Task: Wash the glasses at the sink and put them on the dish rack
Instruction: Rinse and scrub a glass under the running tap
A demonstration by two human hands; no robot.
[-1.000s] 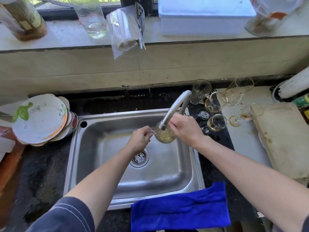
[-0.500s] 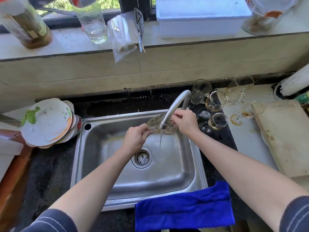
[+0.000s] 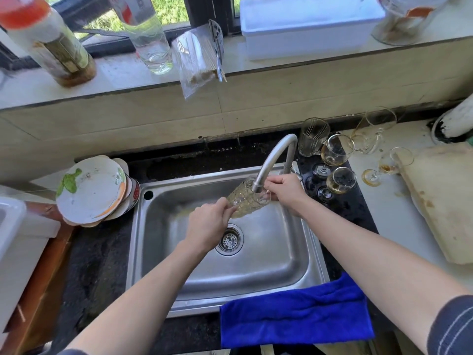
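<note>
A patterned clear glass (image 3: 244,198) lies tilted on its side under the faucet spout (image 3: 271,160), over the steel sink (image 3: 294,254). My left hand (image 3: 208,226) grips its base end and my right hand (image 3: 282,188) holds its rim end beside the spout. Several dirty glasses stand to the right of the faucet: a ribbed tumbler (image 3: 312,136), two stemless glasses (image 3: 336,149) (image 3: 341,180), and stemmed glasses (image 3: 376,129) (image 3: 391,162) on the pale counter. I cannot make out a dish rack.
Stacked plates (image 3: 92,188) lean at the sink's left. A blue cloth (image 3: 294,316) hangs over the front edge. A wooden cutting board (image 3: 442,198) lies at the right. The window sill holds bottles, a glass jar (image 3: 151,39), a plastic bag and a white tub (image 3: 307,24).
The glass has been turned from upright under the spout to lying sideways, its base toward my left hand. Both hands have risen slightly toward the faucet.
</note>
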